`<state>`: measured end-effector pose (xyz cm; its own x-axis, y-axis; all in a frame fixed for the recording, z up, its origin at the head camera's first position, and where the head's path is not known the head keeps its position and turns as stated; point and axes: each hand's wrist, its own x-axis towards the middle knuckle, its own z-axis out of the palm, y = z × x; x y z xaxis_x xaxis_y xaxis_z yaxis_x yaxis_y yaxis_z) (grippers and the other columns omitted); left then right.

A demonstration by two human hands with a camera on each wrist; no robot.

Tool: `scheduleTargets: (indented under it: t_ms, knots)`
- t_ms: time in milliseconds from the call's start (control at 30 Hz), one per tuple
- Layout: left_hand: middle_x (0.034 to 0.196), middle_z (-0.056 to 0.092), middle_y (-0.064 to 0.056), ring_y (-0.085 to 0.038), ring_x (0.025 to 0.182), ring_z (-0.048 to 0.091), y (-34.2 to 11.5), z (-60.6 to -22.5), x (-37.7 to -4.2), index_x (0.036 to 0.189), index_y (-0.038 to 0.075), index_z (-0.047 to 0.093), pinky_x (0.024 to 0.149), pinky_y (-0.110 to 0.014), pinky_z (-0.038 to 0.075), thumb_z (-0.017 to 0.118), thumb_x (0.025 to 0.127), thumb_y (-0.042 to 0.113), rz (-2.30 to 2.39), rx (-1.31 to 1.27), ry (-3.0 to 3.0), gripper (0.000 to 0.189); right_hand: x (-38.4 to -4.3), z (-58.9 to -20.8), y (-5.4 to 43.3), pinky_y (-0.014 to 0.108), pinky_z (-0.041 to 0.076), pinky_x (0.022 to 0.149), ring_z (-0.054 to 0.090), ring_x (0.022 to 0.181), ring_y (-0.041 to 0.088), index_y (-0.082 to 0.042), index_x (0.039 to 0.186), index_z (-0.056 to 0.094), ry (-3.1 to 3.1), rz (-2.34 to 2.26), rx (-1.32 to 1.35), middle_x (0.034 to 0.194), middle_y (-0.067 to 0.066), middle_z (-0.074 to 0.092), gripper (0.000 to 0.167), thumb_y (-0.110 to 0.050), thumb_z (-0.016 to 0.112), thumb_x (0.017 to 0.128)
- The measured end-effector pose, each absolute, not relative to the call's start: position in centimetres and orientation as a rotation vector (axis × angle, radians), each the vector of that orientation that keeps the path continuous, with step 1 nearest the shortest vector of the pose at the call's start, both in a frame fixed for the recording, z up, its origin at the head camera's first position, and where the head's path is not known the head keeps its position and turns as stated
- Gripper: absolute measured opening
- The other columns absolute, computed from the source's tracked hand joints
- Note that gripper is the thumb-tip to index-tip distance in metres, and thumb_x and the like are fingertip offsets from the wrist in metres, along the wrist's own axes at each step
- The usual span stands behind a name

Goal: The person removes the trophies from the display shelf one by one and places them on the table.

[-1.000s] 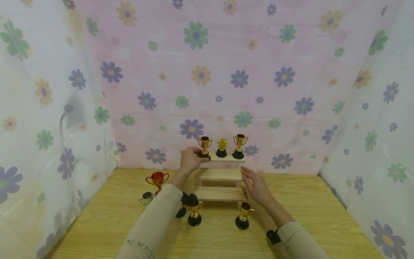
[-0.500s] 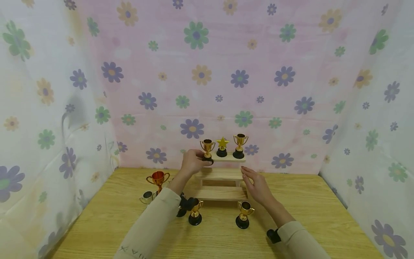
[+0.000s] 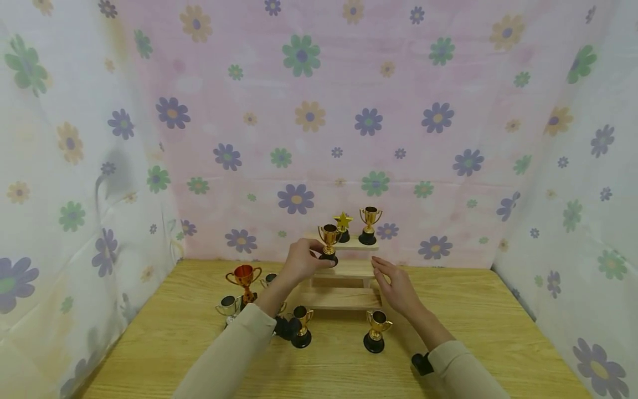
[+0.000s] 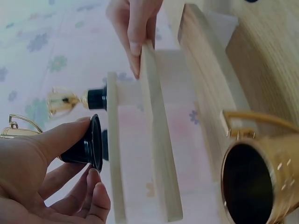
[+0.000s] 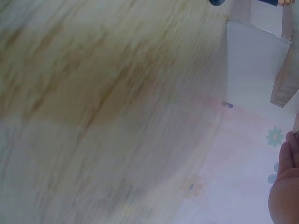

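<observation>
Left hand (image 3: pixel 302 260) pinches a trophy (image 3: pixel 329 236) (gold, black-based) before the stand (image 3: pixel 345 298); right hand (image 3: pixel 397 284), fingers straight, touches its right end.

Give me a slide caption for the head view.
Left hand holds a gold trophy by its black base; right hand at the side of a wooden stand.

Behind the grip (image 3: pixel 305 259), I see a pink cloth wall (image 3: pixel 339 155) printed with purple, green and orange flowers (image 3: pixel 301 55). Well to the grip's left I have a whiter, rippled cloth side (image 3: pixel 85 205), with a dim grey shadow (image 3: pixel 117 169); another pale side (image 3: pixel 573 221) hangs to its right. Below spreads a yellowish wood-grain table (image 3: pixel 463 321). The light looks soft.
</observation>
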<state>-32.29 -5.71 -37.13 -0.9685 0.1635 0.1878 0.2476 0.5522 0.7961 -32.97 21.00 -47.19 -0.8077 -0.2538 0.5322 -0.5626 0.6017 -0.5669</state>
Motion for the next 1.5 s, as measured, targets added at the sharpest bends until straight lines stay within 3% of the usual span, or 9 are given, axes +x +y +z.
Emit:
scheduleTargets:
  t_ms: [533,1133,1500]
  knots:
    - [0.103,0.072,-0.009,-0.014,0.074,0.06,-4.2,-37.9,-29.4,0.103,0.006,0.074,0.063,-0.03,0.05,0.087,0.082,0.016,-1.368,-0.546,-2.647,0.026,-32.8,-47.3,21.0,0.059,0.044,0.105,0.054,0.132,0.043,0.008,0.136,0.06,-2.43,1.048,0.646,0.144,0.023,0.057,0.035,-0.009,0.055,0.106]
    - [0.091,0.067,-0.002,-0.013,0.073,0.057,-2.6,-40.1,-26.6,0.113,0.0,0.073,0.06,-0.028,0.048,0.088,0.082,0.017,-1.404,-0.61,-2.697,0.038,-33.0,-47.2,21.0,0.059,0.043,0.106,0.053,0.133,0.043,0.007,0.137,0.06,-2.429,1.042,0.655,0.144,0.023,0.057,0.036,-0.011,0.054,0.107]
    - [0.091,0.068,0.0,-0.011,0.07,0.057,-2.4,-41.5,-25.7,0.103,0.005,0.075,0.058,-0.026,0.046,0.088,0.08,0.013,-1.437,-0.687,-2.682,0.028,-33.0,-47.4,21.0,0.06,0.043,0.106,0.053,0.133,0.043,0.008,0.137,0.06,-2.424,1.035,0.656,0.144,0.023,0.057,0.036,-0.012,0.053,0.107]
